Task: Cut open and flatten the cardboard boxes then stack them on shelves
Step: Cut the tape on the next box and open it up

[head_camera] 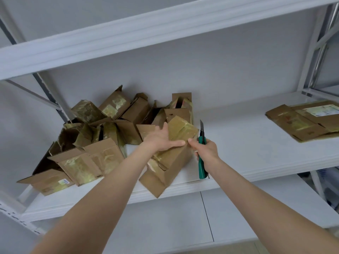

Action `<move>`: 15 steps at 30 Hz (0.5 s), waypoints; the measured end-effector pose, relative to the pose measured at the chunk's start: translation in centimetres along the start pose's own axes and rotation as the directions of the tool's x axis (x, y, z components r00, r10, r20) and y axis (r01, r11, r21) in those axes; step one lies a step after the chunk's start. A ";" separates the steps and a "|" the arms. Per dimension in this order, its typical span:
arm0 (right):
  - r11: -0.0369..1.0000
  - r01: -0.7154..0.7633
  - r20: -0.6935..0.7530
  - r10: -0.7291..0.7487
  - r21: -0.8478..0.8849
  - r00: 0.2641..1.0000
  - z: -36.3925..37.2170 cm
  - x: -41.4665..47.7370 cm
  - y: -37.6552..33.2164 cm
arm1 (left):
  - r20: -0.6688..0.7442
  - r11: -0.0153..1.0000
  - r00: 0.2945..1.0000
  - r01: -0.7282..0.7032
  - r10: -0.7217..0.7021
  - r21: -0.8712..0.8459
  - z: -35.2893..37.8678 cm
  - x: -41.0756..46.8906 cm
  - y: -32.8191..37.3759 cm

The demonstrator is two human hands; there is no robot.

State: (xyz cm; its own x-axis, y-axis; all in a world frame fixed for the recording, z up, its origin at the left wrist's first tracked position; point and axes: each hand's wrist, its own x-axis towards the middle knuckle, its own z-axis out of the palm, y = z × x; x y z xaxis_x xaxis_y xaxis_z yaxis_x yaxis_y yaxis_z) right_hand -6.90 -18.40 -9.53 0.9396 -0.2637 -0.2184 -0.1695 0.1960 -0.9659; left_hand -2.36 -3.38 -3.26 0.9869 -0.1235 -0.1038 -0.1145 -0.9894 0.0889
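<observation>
White metal shelving (pixel 183 17) fills the view. On its middle shelf (pixel 247 143) the left hand (pixel 161 139) lies spread, fingers nearly straight, pressing the taped upper end of one tilted box (pixel 172 160). The lower corner of the box overhangs the shelf edge, and its contents are hidden. The right hand (pixel 206 150) is wrapped round one green knife (pixel 201 164), blade up, forefinger touching the box. To the left is a heap of boxes (pixel 102 136), about a dozen, several gaping. Well apart at the right lie flattened boxes (pixel 302 125), at least two.
</observation>
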 end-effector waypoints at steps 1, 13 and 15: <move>1.000 0.002 0.012 -0.002 -0.005 1.000 0.0 0.2 -0.2 | 0.040 0.996 0.999 0.000 0.004 -0.087 -0.1 0.0 -0.5; 0.832 0.098 0.230 0.037 -0.547 0.972 -2.7 0.5 -4.3 | 0.081 0.886 0.997 0.051 -0.016 -0.462 1.4 0.5 -3.4; 0.754 0.096 0.277 0.118 -0.649 0.954 -3.2 -0.2 -4.6 | 0.061 0.897 0.998 0.004 0.026 -0.441 1.0 1.3 -2.6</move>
State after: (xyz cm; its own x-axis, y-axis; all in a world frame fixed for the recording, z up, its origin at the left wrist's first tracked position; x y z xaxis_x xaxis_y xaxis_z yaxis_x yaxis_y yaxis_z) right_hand -7.21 -22.23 -5.48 0.9585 0.0336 -0.2831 -0.2309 -0.4908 -0.8401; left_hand -0.91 -1.02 -4.60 0.9748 -0.1535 -0.1617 -0.0490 -0.8548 0.5166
